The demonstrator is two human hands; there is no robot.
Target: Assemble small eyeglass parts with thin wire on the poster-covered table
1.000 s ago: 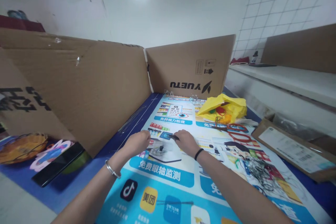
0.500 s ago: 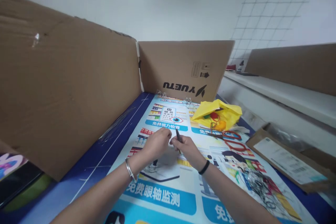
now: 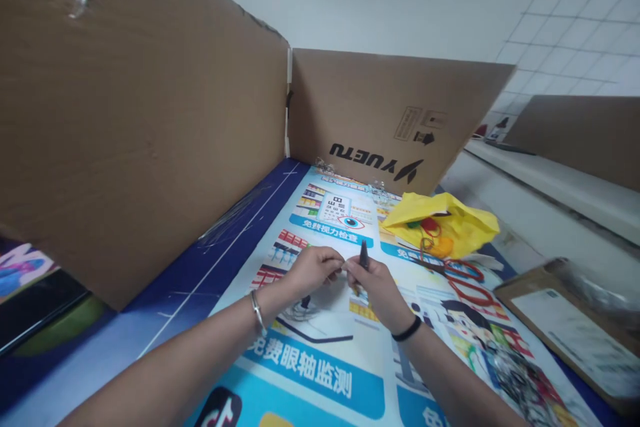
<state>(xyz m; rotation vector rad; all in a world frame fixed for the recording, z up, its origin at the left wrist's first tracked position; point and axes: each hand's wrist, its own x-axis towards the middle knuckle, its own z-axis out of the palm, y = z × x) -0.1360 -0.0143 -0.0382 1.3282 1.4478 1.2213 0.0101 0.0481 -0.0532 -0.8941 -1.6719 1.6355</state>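
1. Head view: both bare hands meet low over a blue-and-white printed poster sheet (image 3: pixel 295 400), which covers part of the dark blue counter (image 3: pixel 193 310).
2. Dark, slender, pointed hand tool (image 3: pixel 364 253): held in the right hand (image 3: pixel 379 290), its fingers closed around it; the tip projects above the fist, long axis roughly upright in the view.
3. Left hand (image 3: pixel 313 270): fingers bent and drawn narrow, immediately left of the right fingertips, touching or nearly so. Whether they pinch something thin cannot be told.
4. Governing relation: the tool's tip lies right of the left fingers and slightly beyond them, the axis crossing their line of reach; the right hand is nearer, being in contact.
5. Surroundings: a bright yellow bag (image 3: pixel 450 213) lies beyond the right hand, rightward; a silvery wire tangle (image 3: pixel 513 373) lies beside the right forearm.
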